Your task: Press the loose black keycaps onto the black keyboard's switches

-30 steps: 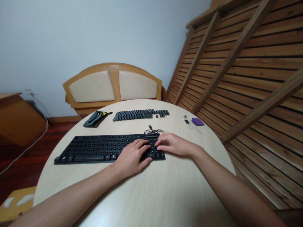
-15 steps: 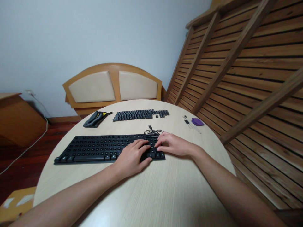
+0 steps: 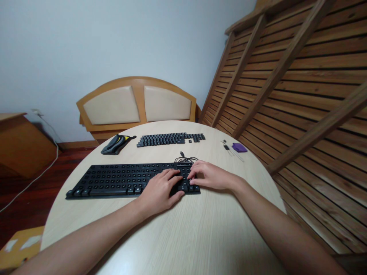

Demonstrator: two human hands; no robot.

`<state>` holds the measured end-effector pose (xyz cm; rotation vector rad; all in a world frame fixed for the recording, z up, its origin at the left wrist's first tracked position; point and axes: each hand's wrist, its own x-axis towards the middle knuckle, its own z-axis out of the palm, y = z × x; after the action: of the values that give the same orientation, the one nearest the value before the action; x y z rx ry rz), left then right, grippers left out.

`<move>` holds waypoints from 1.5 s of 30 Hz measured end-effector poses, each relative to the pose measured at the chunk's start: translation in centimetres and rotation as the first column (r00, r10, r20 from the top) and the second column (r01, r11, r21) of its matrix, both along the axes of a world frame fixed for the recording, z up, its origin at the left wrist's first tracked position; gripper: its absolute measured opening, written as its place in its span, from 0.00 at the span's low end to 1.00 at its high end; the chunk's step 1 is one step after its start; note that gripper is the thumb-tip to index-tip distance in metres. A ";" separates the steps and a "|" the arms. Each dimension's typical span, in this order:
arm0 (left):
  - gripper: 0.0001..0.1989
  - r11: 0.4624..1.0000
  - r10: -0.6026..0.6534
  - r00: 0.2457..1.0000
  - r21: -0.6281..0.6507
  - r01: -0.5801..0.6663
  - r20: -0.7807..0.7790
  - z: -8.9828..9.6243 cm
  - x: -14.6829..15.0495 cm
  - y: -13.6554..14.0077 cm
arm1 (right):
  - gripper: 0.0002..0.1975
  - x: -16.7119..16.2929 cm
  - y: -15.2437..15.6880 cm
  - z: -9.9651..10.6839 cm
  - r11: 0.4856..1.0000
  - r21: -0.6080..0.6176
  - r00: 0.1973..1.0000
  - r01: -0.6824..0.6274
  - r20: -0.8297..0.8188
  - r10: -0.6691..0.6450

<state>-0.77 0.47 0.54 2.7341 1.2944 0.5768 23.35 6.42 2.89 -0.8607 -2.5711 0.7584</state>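
A black keyboard (image 3: 114, 179) lies near the middle of the table, most of its key positions bare, with keycaps along its front row. My left hand (image 3: 162, 187) rests flat over its right part, fingers spread, thumb at the front edge. At the number pad, my right hand (image 3: 205, 175) has thumb and fingertips brought together on a small black keycap (image 3: 191, 182), mostly covered by the fingers. Behind the keyboard, loose black keycaps (image 3: 162, 139) lie in rows like a keyboard layout, with one single keycap (image 3: 190, 141) set apart.
A coiled black USB cable (image 3: 186, 159) lies behind the keyboard. On the round table (image 3: 218, 229) are a grey, black and yellow pouch (image 3: 116, 144) at back left, a purple cloth (image 3: 239, 148) and small thin wire tools (image 3: 229, 150) at right. A slatted wooden frame (image 3: 286, 95) leans at right.
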 end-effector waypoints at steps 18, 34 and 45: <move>0.21 1.000 0.011 1.000 -0.002 -0.011 -0.017 0.0 0.0 0.0 | 0.05 -0.3 -0.4 0.3 0.994 0.108 0.999 0.013 0.040 -0.017; 0.22 1.000 0.006 1.000 0.015 -0.006 -0.014 -0.4 -0.1 0.1 | 0.05 -0.2 -0.5 0.2 0.990 0.136 0.998 0.041 0.042 -0.047; 0.22 1.000 0.009 1.000 0.011 -0.008 -0.022 -0.4 -0.2 0.1 | 0.08 -0.1 -0.3 0.4 0.993 0.116 0.994 0.025 0.103 -0.037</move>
<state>-0.95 0.62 0.09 2.7527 1.3124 0.5572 23.27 6.11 3.24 -0.9239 -2.6564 0.5639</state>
